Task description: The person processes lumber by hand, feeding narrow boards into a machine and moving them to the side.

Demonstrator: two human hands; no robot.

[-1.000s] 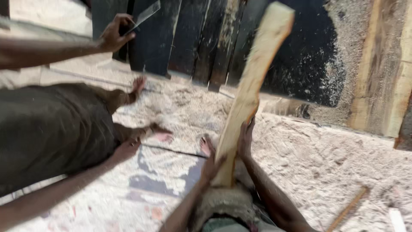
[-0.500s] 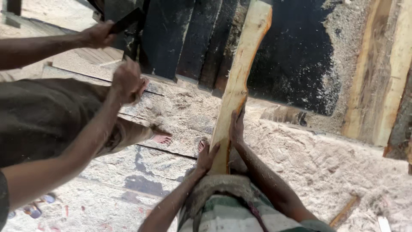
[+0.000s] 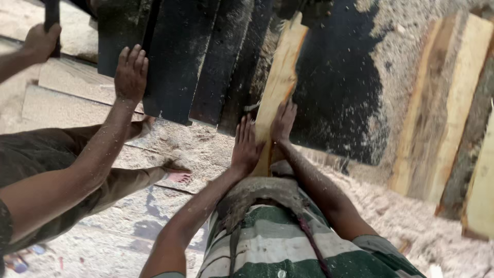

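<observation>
From the head view I see the plank (image 3: 278,87) running upward between my hands, its lower end at my waist. It is pale, rough-sawn wood with bark-brown edges, long and narrow. My left hand (image 3: 246,146) lies flat, fingers straight, against its left edge; my right hand (image 3: 283,122) presses open-palmed on its face, gripping nothing. Dark boards (image 3: 206,56) lean alongside, dusted with sawdust (image 3: 170,141). A co-worker's hand (image 3: 130,73) rests flat on one.
</observation>
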